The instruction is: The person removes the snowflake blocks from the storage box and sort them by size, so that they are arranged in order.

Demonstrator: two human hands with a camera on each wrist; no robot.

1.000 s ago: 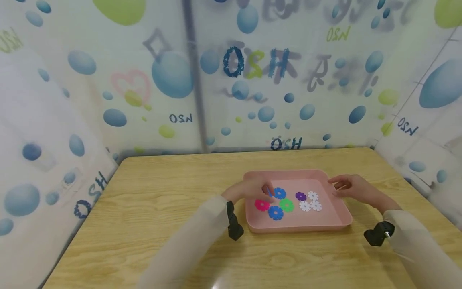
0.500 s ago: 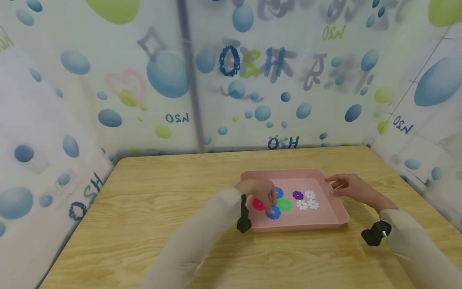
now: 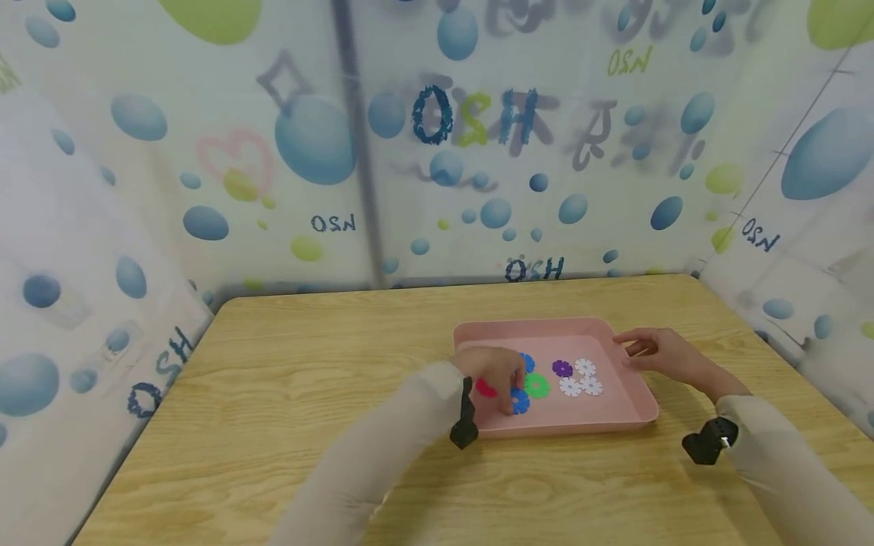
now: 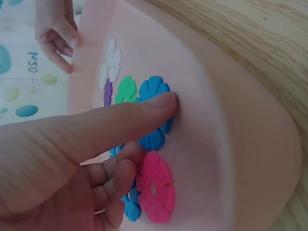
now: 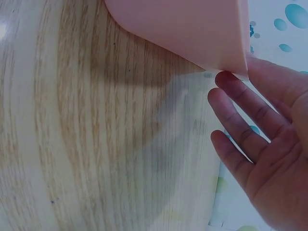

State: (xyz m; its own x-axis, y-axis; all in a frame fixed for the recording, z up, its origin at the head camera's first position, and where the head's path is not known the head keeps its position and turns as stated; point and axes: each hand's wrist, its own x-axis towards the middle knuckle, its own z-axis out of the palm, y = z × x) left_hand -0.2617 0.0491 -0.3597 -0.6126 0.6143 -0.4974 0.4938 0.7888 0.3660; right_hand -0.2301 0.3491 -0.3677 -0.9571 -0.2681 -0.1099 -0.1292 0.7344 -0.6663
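Observation:
In the head view a shallow pink tray [image 3: 614,413] holds several flower-shaped plastic discs. My left hand [image 3: 495,371] reaches down inside its left half. Thumb and index finger stand at a blue disc [image 3: 522,403]; I cannot tell whether they pinch it. In the left wrist view the thumb crosses this blue disc [image 4: 153,139], the index finger is hidden, and a pink disc [image 4: 158,192] lies below. My right hand [image 3: 665,355] is at the tray's right rim. In the right wrist view its thumb and a fingertip meet the tray wall [image 5: 192,33], with the fingers spread and mostly straight.
Beside the blue disc lie a green disc [image 3: 538,385] and another blue disc [image 3: 529,362]. Farther right are a purple disc [image 3: 563,368] and several white discs [image 3: 570,387]. The tray stands on a wooden table [image 3: 328,364], with patterned curtains [image 3: 587,250] behind it.
My left hand has moved right and toward the near side, from above the pink disc to the near blue disc. The right hand stays at the rim; the head view has shifted slightly.

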